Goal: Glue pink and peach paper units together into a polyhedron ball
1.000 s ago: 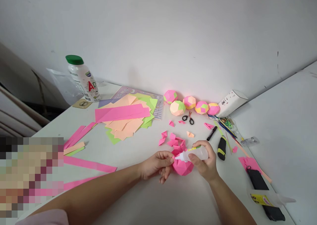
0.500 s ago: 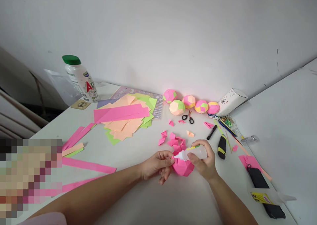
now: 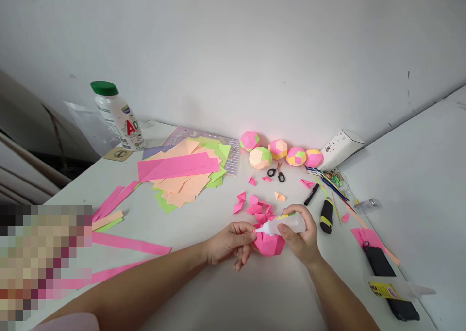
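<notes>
My left hand (image 3: 231, 242) pinches the left edge of a pink folded paper bowl shape (image 3: 268, 244) that sits on the white table (image 3: 225, 292). My right hand (image 3: 302, 236) grips a small clear glue bottle (image 3: 287, 223), held sideways with its white nozzle pointing left at the paper shape's rim by my left fingertips. Several small pink folded paper pieces (image 3: 255, 206) lie just behind the shape.
Several finished paper balls (image 3: 278, 149) line the wall. Small scissors (image 3: 276, 173), a black marker (image 3: 311, 195), a yellow-black cutter (image 3: 326, 216), a white box (image 3: 340, 149), a paper stack (image 3: 182, 171), pink strips (image 3: 131, 243), a green-capped bottle (image 3: 116, 115) and another glue bottle (image 3: 396, 290) lie around.
The glue bottle's nozzle has shifted slightly left and up toward my left fingertips. The paper shape and both hands stay in nearly the same place.
</notes>
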`<state>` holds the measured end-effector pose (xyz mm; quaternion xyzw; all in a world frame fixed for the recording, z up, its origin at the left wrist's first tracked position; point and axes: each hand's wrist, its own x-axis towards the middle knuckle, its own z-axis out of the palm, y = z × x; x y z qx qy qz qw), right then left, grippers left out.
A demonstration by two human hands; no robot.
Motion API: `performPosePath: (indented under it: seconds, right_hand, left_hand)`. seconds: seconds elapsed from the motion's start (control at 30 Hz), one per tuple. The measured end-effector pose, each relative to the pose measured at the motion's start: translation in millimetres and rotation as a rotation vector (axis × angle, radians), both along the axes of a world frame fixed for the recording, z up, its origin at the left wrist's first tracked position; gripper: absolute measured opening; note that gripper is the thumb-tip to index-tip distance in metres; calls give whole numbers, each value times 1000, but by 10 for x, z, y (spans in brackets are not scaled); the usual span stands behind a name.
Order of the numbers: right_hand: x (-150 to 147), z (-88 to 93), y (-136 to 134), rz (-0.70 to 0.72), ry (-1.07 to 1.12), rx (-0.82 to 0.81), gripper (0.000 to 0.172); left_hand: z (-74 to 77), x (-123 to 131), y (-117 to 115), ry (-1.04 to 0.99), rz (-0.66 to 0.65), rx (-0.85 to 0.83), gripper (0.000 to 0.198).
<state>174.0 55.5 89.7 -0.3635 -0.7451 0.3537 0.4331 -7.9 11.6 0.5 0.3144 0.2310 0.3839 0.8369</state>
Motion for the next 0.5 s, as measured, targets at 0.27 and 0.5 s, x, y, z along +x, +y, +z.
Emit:
performPosePath:
  seconds: [0.27,0.5]
  right_hand:
    - [26,20,-11,-17,66,-2,21]
    - [5,19,4,-83,92,-179,21]
  left_hand:
    - [-5,0,3,10,30,-13,27]
    - [-3,7,1,20,36,-21,28]
